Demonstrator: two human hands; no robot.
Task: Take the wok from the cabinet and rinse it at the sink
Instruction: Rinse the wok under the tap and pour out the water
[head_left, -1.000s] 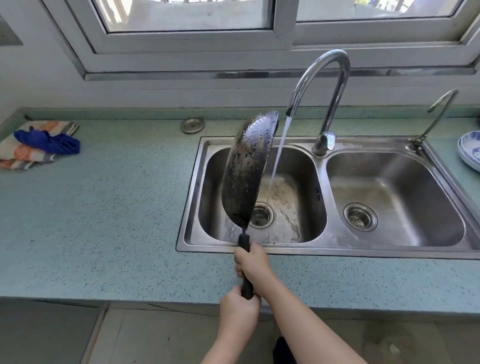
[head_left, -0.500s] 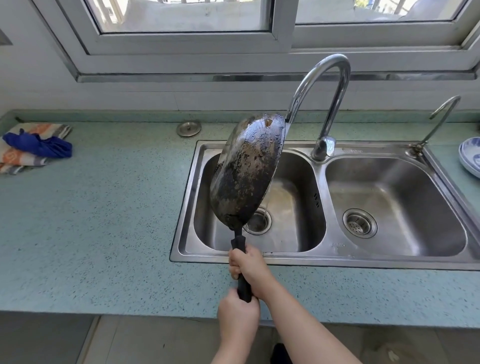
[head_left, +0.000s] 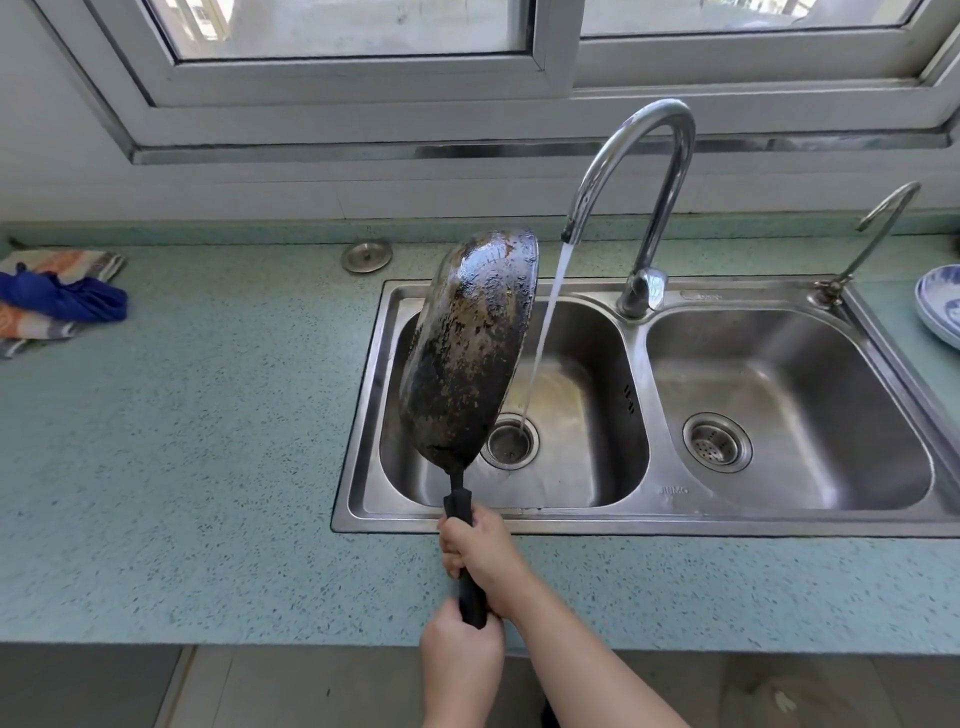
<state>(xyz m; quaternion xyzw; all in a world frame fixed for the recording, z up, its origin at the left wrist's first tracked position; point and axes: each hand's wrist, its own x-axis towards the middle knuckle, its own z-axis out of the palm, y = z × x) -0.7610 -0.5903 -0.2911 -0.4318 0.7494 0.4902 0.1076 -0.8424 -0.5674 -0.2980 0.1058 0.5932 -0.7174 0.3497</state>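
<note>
Black handle (head_left: 470, 571) was clasped by both hands, left hand (head_left: 460, 660) nearest, right hand (head_left: 480, 551) beyond it, each grip closed around it. The wok (head_left: 467, 348) was held tilted on edge over the sink's (head_left: 644, 519) left basin, left of the running water (head_left: 545, 322) from the faucet (head_left: 644, 171).

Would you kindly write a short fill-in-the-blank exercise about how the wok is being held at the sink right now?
1. Both hands grip the wok by its black ____.
2. The wok is held over the ____ basin of the sink.
3. Water from the faucet falls to the ____ of the wok, missing it.
4. The right hand sits ____ to the pan than the left hand.

Missing words: handle; left; right; closer
</note>
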